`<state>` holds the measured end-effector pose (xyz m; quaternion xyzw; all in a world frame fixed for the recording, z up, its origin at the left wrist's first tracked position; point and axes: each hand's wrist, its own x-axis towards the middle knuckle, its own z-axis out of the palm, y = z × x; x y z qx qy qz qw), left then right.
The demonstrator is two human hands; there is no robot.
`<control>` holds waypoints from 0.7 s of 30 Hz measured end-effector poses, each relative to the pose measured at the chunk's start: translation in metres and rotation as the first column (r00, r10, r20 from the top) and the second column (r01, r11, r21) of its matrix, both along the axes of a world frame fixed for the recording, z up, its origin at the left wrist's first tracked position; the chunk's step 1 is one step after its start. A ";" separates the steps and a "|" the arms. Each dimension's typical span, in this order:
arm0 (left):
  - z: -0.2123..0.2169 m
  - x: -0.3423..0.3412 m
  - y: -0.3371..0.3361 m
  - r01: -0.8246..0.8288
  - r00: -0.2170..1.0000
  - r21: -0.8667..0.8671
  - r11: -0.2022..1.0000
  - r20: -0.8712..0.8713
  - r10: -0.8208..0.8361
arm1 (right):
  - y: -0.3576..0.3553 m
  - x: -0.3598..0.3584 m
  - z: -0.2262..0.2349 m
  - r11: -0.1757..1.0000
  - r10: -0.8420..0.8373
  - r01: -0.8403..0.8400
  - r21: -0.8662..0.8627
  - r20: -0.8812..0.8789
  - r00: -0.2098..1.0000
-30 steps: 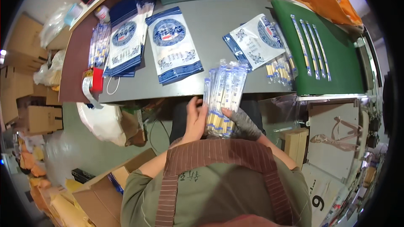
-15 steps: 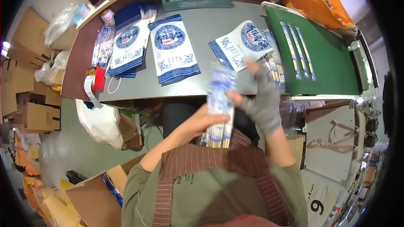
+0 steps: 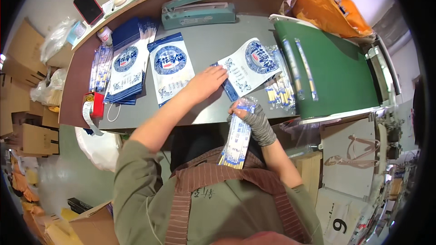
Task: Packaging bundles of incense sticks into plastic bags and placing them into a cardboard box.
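My right hand (image 3: 255, 122), in a grey fingerless glove, grips the upper end of a bundle of wrapped chopsticks (image 3: 235, 143) in clear and blue sleeves. The bundle slants down toward my apron. My left hand (image 3: 208, 83) is stretched over the table, palm down and fingers extended, its fingertips at the left edge of a white and blue printed bag (image 3: 247, 66). A similar bag (image 3: 169, 66) lies flat beside my left forearm. More wrapped chopsticks (image 3: 280, 93) lie partly beneath the bag on the right.
A green conveyor belt (image 3: 336, 72) on the right carries two wrapped chopstick packs (image 3: 306, 69). Behind stands a green heat sealer (image 3: 198, 16). At left are stacked bags (image 3: 125, 68), loose chopstick packs (image 3: 101, 68) and a red tape dispenser (image 3: 97, 105). An orange sack (image 3: 334, 9) sits at back right.
My left hand has left the bundle and reached forward to the right-hand bag. My right hand has closed round the bundle's top. The belt shows two packs instead of three.
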<state>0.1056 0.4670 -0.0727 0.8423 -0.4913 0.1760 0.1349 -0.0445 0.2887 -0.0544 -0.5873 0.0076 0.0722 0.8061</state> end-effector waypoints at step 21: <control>-0.012 -0.086 0.016 -0.260 0.867 -0.186 0.947 -0.478 0.144 | -0.021 -0.029 -0.001 0.984 -0.123 0.127 0.125 -0.041 0.992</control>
